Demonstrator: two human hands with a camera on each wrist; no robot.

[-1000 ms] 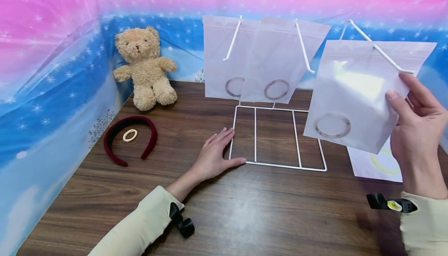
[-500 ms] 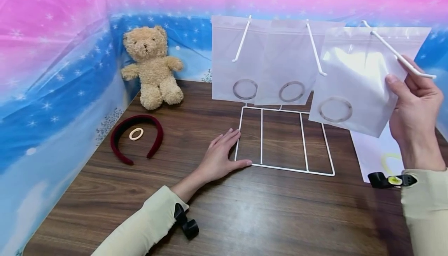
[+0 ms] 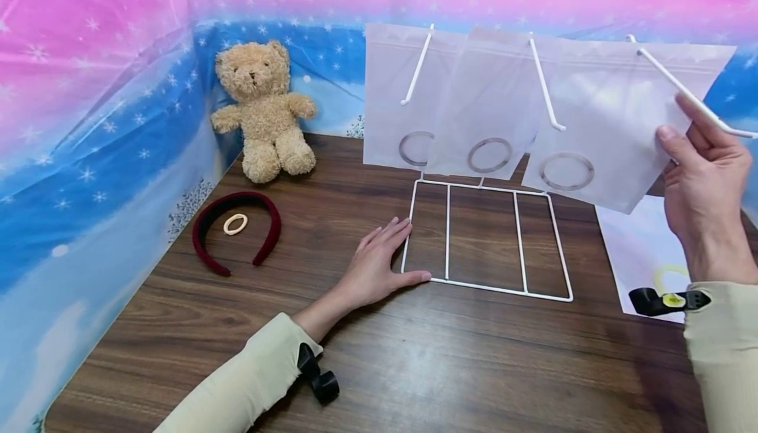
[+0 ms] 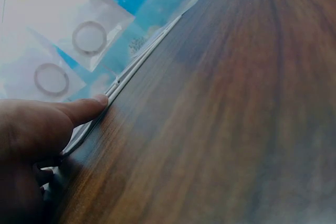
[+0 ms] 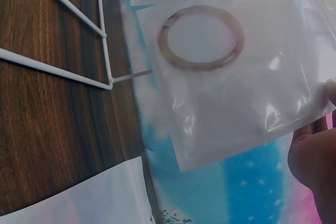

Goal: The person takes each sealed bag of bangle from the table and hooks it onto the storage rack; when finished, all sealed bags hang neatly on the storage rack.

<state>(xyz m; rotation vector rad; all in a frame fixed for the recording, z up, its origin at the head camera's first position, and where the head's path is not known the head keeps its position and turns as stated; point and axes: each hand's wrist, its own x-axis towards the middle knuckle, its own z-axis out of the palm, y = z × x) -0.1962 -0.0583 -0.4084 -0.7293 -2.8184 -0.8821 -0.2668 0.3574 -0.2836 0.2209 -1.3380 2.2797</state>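
Observation:
My right hand (image 3: 707, 176) pinches the right edge of a clear zip bag (image 3: 616, 104) between thumb and fingers. Inside that bag lies a brownish bangle (image 5: 201, 66), low in its corner. The bag hangs on the right prong (image 3: 681, 81) of a white wire display rack (image 3: 485, 285). Two similar bags, the left one (image 3: 397, 91) and the middle one (image 3: 485, 104), hang from the other prongs, each with a bangle. My left hand (image 3: 376, 265) rests with extended fingers on the rack base's left front corner; in the left wrist view its thumb (image 4: 86, 109) touches the wire.
Another bag (image 3: 633, 249) with a yellow ring lies on the wooden table (image 3: 474, 360) at right, partly under my right forearm. A dark red headband (image 3: 272, 222) surrounds a small cream ring (image 3: 235, 224) at left. A teddy bear (image 3: 266, 124) sits against the snowflake cloth backdrop (image 3: 112, 130).
My right hand has pushed its bag up and back along the right prong, closer to the other bags. The left hand keeps its place on the base; the view has shifted slightly.

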